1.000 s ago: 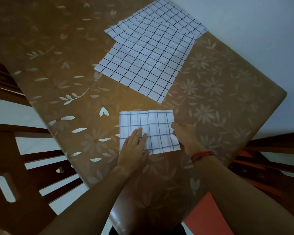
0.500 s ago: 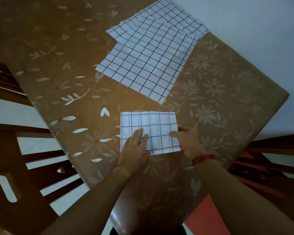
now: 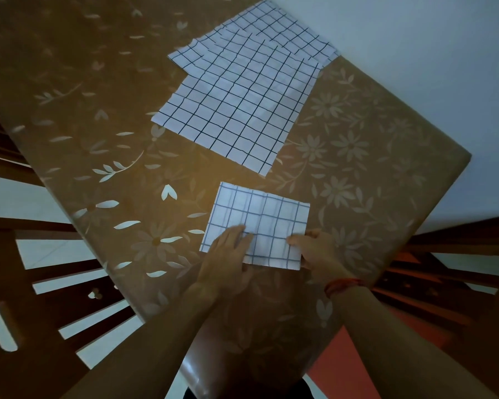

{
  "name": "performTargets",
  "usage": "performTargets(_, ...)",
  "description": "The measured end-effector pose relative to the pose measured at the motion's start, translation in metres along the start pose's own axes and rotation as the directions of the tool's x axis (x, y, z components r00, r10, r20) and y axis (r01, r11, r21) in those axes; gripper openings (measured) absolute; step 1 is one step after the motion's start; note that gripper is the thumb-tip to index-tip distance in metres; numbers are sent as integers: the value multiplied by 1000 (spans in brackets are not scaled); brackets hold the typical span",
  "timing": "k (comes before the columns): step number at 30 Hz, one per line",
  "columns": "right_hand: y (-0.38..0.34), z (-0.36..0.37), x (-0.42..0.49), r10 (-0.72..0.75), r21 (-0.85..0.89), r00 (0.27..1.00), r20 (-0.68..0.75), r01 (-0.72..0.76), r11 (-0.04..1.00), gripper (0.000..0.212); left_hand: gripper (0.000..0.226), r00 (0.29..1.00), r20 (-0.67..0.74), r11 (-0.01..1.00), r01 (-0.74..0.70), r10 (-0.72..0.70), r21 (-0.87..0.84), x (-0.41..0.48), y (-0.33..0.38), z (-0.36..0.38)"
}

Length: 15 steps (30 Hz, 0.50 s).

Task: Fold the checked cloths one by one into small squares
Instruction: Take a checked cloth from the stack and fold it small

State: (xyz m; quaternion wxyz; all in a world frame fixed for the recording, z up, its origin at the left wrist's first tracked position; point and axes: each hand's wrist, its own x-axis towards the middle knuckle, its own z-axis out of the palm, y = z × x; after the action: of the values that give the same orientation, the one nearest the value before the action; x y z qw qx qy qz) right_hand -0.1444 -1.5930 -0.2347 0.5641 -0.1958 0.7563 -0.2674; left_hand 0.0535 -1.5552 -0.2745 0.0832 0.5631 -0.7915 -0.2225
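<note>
Nearby, a folded cloth (image 3: 256, 226) lay as a creased rectangle close to the near edge of the table (image 3: 380, 174). The left hand (image 3: 228, 251) pressed flat on its near left part, fingers straight. The right hand (image 3: 318, 250) pinched its right edge by the near corner, thumb on top. Farther back, well apart from it, unfolded checked cloths (image 3: 242, 105) lay overlapping and reached the table's far edge. A red thread (image 3: 340, 285) circled the right wrist.
</note>
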Motion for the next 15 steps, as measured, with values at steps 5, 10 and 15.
performTargets(5, 10, 4, -10, 84, 79, 992, 99, -92, 993, 18, 63, 998, 31, 994, 42, -45, 99, -9, 12, 11)
performTargets(10, 7, -1, -21, 40, 95, 984, 174, -57, 994, 7, 56, 998, -31, 991, 55, -52, 121, -7, 18, 9)
performTargets(15, 1, -11, -25, 42, 224, 963, 268, -105, 969, 20, 49, 996, -68, 995, 65, -60, 76, -13, 14, 11)
